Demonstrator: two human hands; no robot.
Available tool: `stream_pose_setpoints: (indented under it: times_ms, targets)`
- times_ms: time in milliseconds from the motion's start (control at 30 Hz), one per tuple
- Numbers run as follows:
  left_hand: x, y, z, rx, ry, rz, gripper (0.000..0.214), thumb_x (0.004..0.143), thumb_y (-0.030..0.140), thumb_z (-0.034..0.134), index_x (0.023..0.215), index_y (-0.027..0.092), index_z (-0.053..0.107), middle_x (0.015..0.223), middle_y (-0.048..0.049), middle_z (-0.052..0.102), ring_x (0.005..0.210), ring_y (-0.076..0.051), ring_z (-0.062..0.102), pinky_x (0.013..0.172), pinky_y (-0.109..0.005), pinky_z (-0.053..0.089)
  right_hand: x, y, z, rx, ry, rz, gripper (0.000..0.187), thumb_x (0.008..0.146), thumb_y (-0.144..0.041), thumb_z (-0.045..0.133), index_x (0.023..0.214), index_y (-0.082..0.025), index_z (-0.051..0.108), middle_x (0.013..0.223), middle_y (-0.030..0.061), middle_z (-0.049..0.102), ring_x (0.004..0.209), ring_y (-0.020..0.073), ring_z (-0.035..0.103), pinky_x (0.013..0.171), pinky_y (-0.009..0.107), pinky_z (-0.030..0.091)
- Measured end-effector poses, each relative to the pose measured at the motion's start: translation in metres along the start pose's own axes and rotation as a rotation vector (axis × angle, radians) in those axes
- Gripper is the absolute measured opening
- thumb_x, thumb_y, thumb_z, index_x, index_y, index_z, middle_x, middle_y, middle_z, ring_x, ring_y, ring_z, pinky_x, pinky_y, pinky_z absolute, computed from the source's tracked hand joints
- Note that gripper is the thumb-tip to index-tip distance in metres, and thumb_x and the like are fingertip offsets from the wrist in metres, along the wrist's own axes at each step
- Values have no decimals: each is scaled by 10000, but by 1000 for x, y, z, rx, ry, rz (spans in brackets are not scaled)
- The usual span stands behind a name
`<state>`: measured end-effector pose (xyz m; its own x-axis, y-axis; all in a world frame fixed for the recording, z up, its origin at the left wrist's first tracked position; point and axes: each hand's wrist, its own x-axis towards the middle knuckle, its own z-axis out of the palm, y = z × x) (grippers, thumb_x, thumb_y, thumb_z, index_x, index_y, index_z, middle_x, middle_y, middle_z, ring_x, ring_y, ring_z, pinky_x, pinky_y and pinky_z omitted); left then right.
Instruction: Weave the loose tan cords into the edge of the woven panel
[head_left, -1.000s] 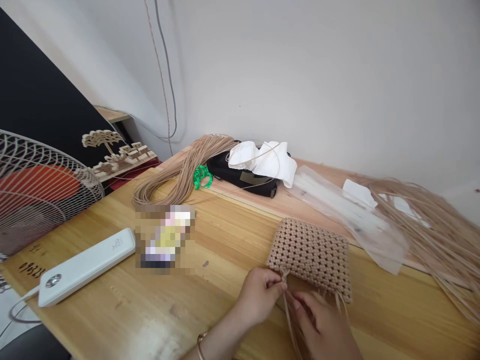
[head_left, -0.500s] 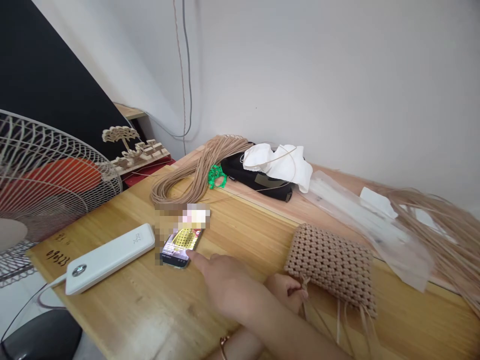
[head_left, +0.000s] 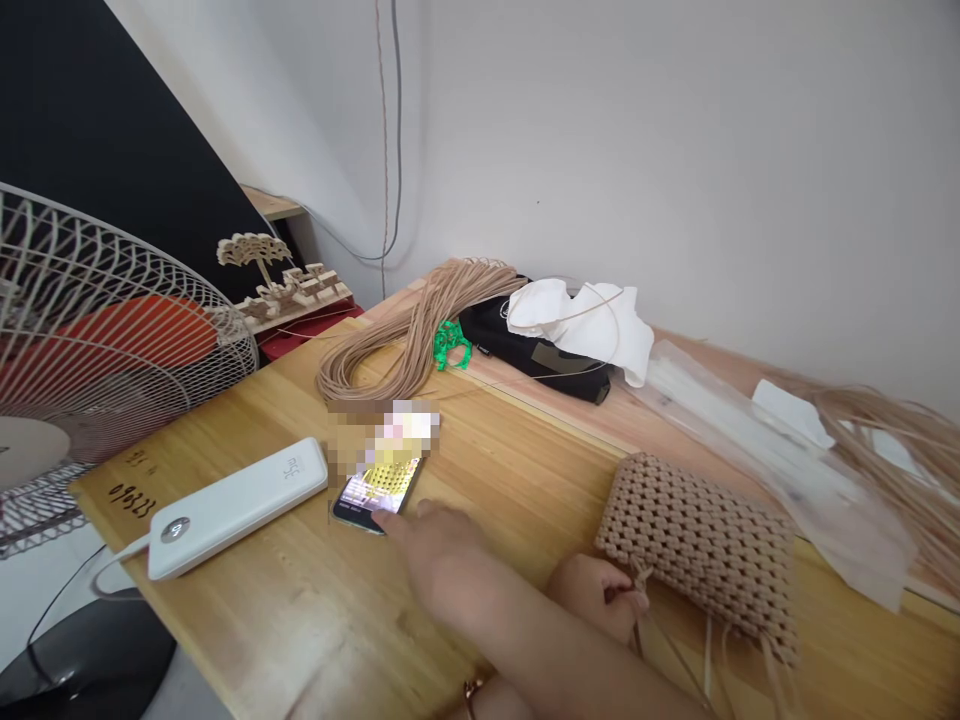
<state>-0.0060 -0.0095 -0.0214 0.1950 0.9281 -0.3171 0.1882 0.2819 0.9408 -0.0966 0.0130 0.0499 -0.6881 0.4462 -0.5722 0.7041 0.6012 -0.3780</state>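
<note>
Your right hand (head_left: 442, 560), loose-fingered, taps the smartphone (head_left: 379, 485) ahead; your left hand (head_left: 596, 595) pinches the woven pouch's (head_left: 697, 545) cords (head_left: 708, 650) — inattention could slacken them.

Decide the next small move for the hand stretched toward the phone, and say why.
Probably tap the phone screen: the right hand has a fingertip at its lit near edge, while the left hand pinches the woven piece by its corner cords.

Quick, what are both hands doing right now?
Left hand: closed, pinching a cord of the woven pouch.
Right hand: open, touching the phone.
</note>
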Motion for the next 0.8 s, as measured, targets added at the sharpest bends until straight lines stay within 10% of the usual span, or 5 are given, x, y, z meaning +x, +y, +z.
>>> stream_pose_setpoints:
  times_ms: [267,800]
  targets:
    - [4,-6,3,77,8,-25,308,607,267,513,403,169,304,429,39,221,447,-93,252,460,-280,118,-7,20,8,98,182,-108,714,666,-79,492,1319,-270,274,1063,137,571,933,276,566,735,353,455]
    - [-2,-1,-2,63,-6,-36,291,630,278,491,429,153,322,437,55,209,460,-74,237,453,-248,114,-4,13,5,70,88,-40,762,620,-118,584,1307,-286,300,1082,126,552,961,277,551,773,360,458]
